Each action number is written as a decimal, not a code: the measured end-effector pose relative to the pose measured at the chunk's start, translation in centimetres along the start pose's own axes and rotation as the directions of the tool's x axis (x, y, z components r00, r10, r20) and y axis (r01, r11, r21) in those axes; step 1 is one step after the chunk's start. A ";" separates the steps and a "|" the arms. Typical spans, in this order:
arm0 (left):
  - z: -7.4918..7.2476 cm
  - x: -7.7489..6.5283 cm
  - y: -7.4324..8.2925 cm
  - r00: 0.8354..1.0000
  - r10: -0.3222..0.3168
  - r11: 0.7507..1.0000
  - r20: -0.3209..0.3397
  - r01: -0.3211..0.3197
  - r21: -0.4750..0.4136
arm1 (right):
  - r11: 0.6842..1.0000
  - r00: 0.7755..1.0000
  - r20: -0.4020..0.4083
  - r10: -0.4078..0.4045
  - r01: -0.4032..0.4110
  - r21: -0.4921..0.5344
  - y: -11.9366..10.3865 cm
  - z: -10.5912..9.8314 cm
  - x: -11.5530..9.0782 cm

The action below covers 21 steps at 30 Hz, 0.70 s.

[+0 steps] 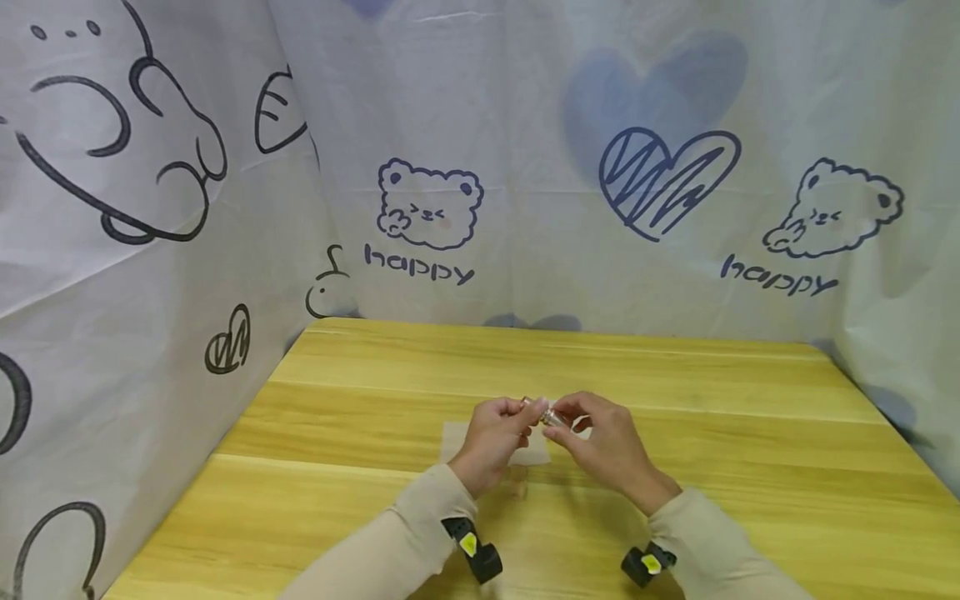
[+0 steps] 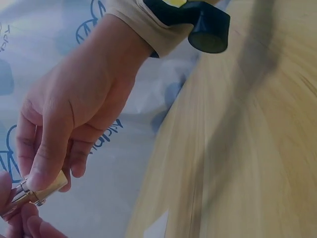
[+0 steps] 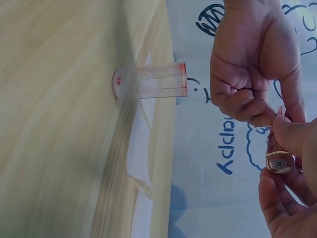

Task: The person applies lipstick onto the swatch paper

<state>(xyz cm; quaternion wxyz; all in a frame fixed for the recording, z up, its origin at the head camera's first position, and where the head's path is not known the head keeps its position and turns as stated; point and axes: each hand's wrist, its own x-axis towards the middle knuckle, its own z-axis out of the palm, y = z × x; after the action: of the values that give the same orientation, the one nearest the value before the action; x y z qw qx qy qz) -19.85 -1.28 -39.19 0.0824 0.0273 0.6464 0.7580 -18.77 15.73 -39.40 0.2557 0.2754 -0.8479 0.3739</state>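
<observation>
Both hands hold a gold lipstick tube [image 1: 553, 417] over the middle of the table. My left hand [image 1: 491, 437] pinches one end, its thumb pressed along the shiny gold side [image 2: 52, 187] in the left wrist view. At the other end the fingers of my right hand [image 1: 609, 442] grip the base, whose round label [image 3: 280, 164] faces the right wrist camera. Fingers cover much of the tube. Below the hands a clear cap [image 3: 158, 82] with red smears stands upright on the table.
A white sheet of paper or tissue [image 1: 454, 436] lies on the wooden table [image 1: 337, 500] beneath the hands, with a raised fold along it. White printed curtains [image 1: 517, 167] hang behind the table and along its left side.
</observation>
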 end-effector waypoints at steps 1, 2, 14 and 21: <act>0.0 0.0 0.0 1.000 0.002 1.000 -0.006 -0.002 -0.009 | 1.000 1.000 -0.006 -0.001 0.001 0.000 0.0 0.0 0.0; 0.1 0.0 0.1 1.000 0.003 1.000 -0.010 -0.003 -0.017 | 1.000 1.000 -0.009 -0.001 0.001 0.000 0.0 0.0 0.0; 0.3 0.3 -0.1 0.999 0.029 0.994 -0.015 -0.031 -0.101 | 1.000 1.000 0.021 0.005 -0.005 0.005 0.0 -0.2 0.2; 0.3 0.2 -0.1 0.999 0.036 0.985 0.034 -0.030 -0.167 | 0.994 0.991 0.093 0.102 -0.106 0.040 0.0 -0.3 0.2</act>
<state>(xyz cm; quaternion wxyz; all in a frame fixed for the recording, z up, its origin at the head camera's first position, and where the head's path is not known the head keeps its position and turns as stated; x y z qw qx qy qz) -19.98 -0.92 -39.28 0.0835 0.0451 0.5786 0.8101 -18.81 15.90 -39.09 0.1911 0.2533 -0.8631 0.3929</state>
